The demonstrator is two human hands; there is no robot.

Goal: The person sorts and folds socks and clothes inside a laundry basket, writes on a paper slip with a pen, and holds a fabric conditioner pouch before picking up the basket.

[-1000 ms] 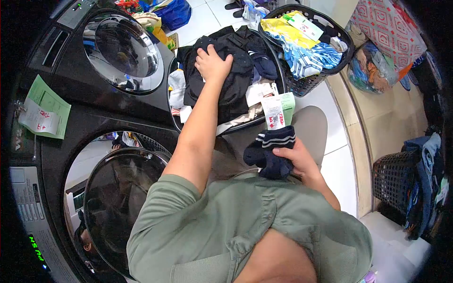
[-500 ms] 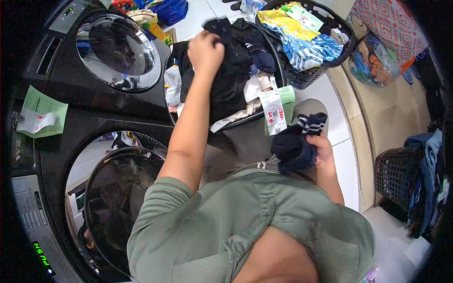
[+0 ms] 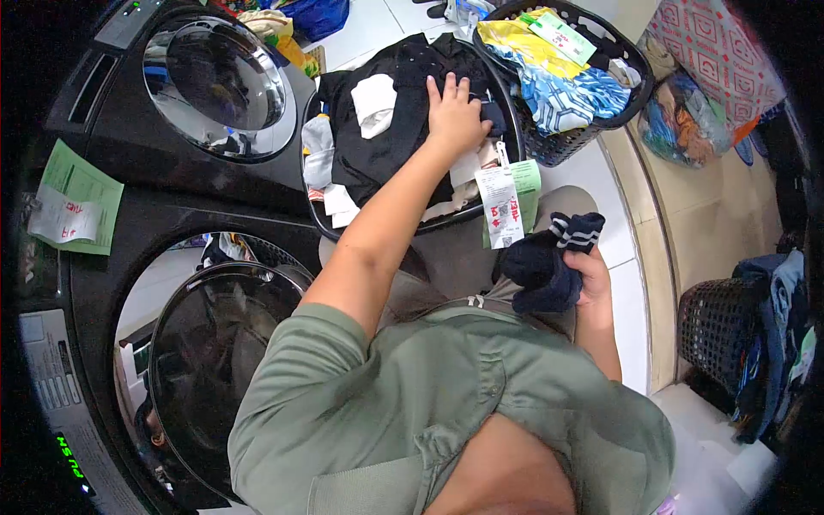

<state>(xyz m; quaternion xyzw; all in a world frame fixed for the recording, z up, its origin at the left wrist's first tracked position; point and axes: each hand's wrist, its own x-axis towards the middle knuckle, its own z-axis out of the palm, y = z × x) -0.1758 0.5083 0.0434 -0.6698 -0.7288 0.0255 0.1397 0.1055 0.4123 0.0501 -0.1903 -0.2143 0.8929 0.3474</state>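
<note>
Fingers spread, my left hand (image 3: 457, 116) rests on the black clothes (image 3: 369, 163) heaped in a dark laundry basket (image 3: 311, 202). A small white cloth (image 3: 374, 105) lies on top of the heap, left of that hand. My right hand (image 3: 590, 270) is closed around dark navy socks (image 3: 545, 273) with light stripes, held over my lap. White and green paper tags (image 3: 506, 206) hang at the basket's near right side, between the heap and the socks.
Two black front-loading machines (image 3: 112, 206) stand at the left. Behind at the right is another basket (image 3: 571, 146) with yellow and blue clothes. Plastic bags (image 3: 687, 116) lie at the upper right, and a basket with jeans (image 3: 717, 330) stands at the far right.
My left hand has moved right across the heap, and the small white cloth now shows on top. My right hand has moved right with the socks compared with a second ago.
</note>
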